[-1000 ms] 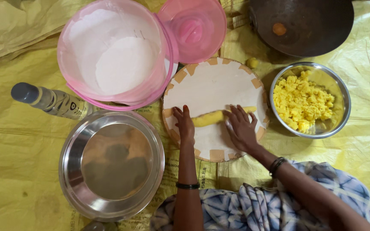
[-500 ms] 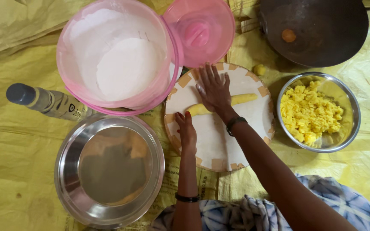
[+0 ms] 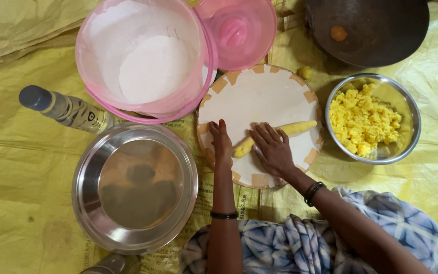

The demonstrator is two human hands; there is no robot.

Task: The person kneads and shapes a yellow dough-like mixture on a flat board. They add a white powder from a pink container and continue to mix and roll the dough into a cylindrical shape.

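A round white board (image 3: pixel 259 96) with tan patches on its rim lies on a yellow sheet. Across it stretches a long roll of yellow dough (image 3: pixel 292 129). My right hand (image 3: pixel 272 149) lies flat on the middle of the roll, fingers spread. My left hand (image 3: pixel 221 142) rests on the board's left edge, just beside the roll's left end. A steel bowl (image 3: pixel 410 109) of crumbly yellow dough pieces stands right of the board.
A pink tub of white flour (image 3: pixel 143 66) and its pink lid (image 3: pixel 236 30) stand behind the board. A wide steel plate (image 3: pixel 135 185) sits left, a capped bottle (image 3: pixel 64 109) beyond it. A dark pan (image 3: pixel 368 28) is at the back right. A small dough lump (image 3: pixel 305 72) lies by the board.
My right hand has drawn back toward me across the board, rolling the dough, which is now longer and thinner. My left hand has stayed at the board's left edge.
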